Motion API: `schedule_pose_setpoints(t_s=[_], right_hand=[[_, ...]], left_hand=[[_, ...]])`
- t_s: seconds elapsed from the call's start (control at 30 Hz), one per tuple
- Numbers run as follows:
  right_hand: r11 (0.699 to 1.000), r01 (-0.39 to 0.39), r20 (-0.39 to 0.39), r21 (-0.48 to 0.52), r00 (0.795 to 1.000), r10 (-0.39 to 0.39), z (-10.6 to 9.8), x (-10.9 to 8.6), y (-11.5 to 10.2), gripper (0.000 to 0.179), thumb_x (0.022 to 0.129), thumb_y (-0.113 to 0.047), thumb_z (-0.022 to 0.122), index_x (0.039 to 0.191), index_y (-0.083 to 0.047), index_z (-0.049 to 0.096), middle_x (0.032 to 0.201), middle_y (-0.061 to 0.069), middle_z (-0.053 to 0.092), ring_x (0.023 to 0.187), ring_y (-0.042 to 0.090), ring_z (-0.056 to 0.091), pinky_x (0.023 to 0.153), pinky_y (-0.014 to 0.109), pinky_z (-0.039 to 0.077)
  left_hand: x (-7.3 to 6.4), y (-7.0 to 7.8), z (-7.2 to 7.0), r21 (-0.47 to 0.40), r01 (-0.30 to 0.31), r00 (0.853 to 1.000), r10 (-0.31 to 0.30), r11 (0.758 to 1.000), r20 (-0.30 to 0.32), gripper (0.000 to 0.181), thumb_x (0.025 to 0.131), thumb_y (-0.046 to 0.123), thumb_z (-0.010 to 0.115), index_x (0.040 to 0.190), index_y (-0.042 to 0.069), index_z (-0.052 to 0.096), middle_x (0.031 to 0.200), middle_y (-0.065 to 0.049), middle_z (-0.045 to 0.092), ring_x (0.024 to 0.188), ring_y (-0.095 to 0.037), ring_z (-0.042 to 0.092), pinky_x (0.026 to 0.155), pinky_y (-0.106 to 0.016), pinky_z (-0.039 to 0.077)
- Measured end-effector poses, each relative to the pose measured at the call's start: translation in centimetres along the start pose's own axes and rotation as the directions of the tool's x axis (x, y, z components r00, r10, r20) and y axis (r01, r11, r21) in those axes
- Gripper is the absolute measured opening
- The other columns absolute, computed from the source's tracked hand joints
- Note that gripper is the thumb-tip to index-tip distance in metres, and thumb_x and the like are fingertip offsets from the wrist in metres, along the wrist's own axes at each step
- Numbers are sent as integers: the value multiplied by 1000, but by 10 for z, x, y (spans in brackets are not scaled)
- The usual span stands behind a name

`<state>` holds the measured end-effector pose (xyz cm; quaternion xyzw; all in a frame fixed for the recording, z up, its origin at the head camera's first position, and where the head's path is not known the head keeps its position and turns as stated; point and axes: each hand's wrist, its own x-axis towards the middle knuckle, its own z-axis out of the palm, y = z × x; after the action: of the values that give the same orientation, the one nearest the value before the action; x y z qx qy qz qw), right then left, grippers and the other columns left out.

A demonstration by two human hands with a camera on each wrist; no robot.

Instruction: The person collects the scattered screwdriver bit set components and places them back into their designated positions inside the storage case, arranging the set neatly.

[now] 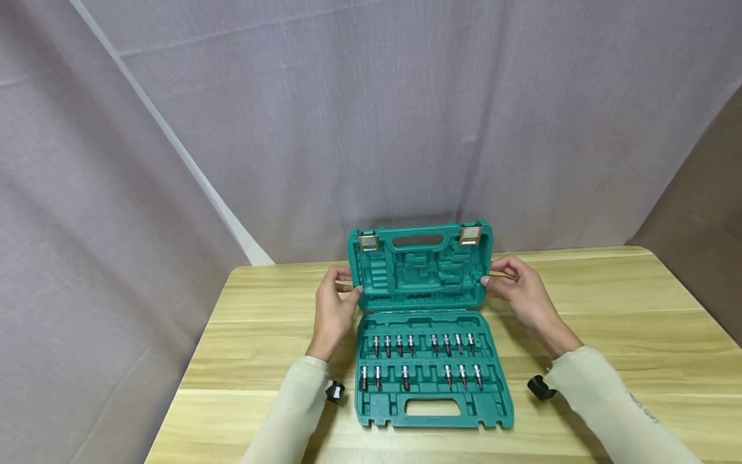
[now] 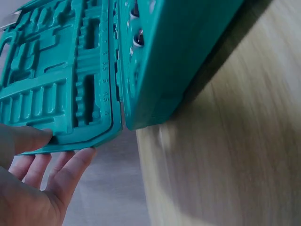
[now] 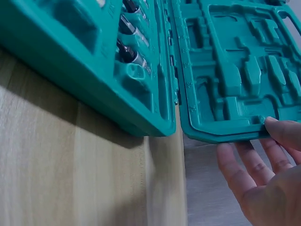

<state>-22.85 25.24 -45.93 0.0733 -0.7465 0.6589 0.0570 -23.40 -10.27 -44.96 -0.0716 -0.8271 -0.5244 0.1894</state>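
Observation:
A green plastic bit socket case (image 1: 379,407) lies on the table with its lid (image 1: 420,301) raised, leaning back towards the curtain. Two rows of silver bit sockets (image 1: 446,343) with dark tips sit in the base's slots; several slots hold none. My left hand (image 1: 334,312) grips the lid's left edge, thumb (image 2: 33,140) on the inner face and fingers behind. At the right edge, my right hand (image 1: 524,296) pinches the lid the same way, its thumb (image 3: 283,133) inside. Moulded recesses line the lid, and two metal latches (image 1: 471,234) sit on its upper rim.
The light wooden table (image 1: 249,361) extends to both sides of the case. Close behind its back edge hangs a grey-purple curtain (image 1: 348,142). A brown panel (image 1: 707,225) stands at the right. Black wrist mounts (image 1: 541,388) show beside both cuffs.

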Motion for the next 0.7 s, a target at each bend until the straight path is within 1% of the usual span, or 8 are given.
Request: schedule_pose_setpoints(t_s=[0.1, 0.23, 0.27, 0.33, 0.4, 0.5, 0.63, 0.7], right_hand=[[998, 14, 1, 65, 1000, -15, -1, -2, -3, 23, 100, 5, 66, 118, 11, 52, 105, -9, 73, 93, 2, 74, 80, 24, 64], [981, 37, 0, 189, 999, -37, -1, -3, -5, 17, 97, 12, 64, 110, 8, 54, 101, -5, 74, 93, 4, 75, 80, 22, 63], [977, 47, -2, 208, 999, -47, 0, -4, -5, 16, 96, 13, 64, 108, 7, 54, 102, -4, 75, 94, 4, 75, 80, 21, 63], [974, 65, -8, 215, 998, -65, 1, -5, -6, 16, 96, 14, 64, 106, 8, 55, 103, -5, 75, 97, 4, 74, 81, 20, 62], [978, 82, -18, 194, 997, -80, 1, -6, -6, 16, 95, 14, 65, 106, 10, 54, 104, -6, 75, 99, 3, 74, 82, 19, 61], [989, 91, -34, 115, 996, -88, 2, -10, -6, 17, 96, 12, 66, 108, 13, 53, 106, -9, 74, 103, 0, 72, 84, 17, 60], [997, 76, -56, -13, 995, -77, 2, -16, -5, 21, 97, 7, 68, 108, 13, 51, 107, -18, 72, 107, -7, 67, 87, 15, 58], [997, 66, -57, -38, 996, -68, 2, -19, -4, 22, 96, 6, 69, 106, 13, 51, 106, -22, 71, 106, -9, 66, 87, 14, 58]], left_hand=[[-1, 2, 0, 6, -29, 1000, 29, 1000, 7, 30, 93, -7, 74, 118, 2, 61, 113, -16, 67, 97, -33, 70, 83, -44, 64], [0, 3, 1, 15, -56, 998, 56, 998, 13, 29, 93, -8, 73, 115, 4, 58, 114, -14, 63, 102, -31, 71, 82, -41, 66], [0, 2, 1, 16, -64, 998, 64, 998, 13, 29, 93, -9, 73, 113, 4, 57, 114, -14, 63, 103, -31, 71, 82, -40, 66], [0, 1, 2, 15, -76, 997, 76, 997, 11, 29, 93, -10, 73, 110, 5, 57, 114, -13, 63, 103, -30, 71, 83, -38, 66], [0, 0, 2, 14, -87, 996, 87, 996, 11, 29, 92, -11, 73, 108, 5, 56, 113, -12, 63, 103, -30, 72, 83, -37, 66], [-2, 0, 1, 24, -101, 995, 100, 995, 12, 29, 91, -12, 73, 105, 6, 55, 111, -11, 63, 102, -29, 72, 83, -35, 66], [-7, 1, -2, 59, -118, 993, 116, 991, 27, 30, 91, -11, 74, 104, 7, 54, 111, -9, 63, 102, -28, 72, 83, -35, 65], [-10, 1, -4, 86, -124, 992, 121, 989, 34, 30, 91, -10, 74, 105, 8, 55, 110, -8, 63, 103, -27, 72, 83, -36, 66]])
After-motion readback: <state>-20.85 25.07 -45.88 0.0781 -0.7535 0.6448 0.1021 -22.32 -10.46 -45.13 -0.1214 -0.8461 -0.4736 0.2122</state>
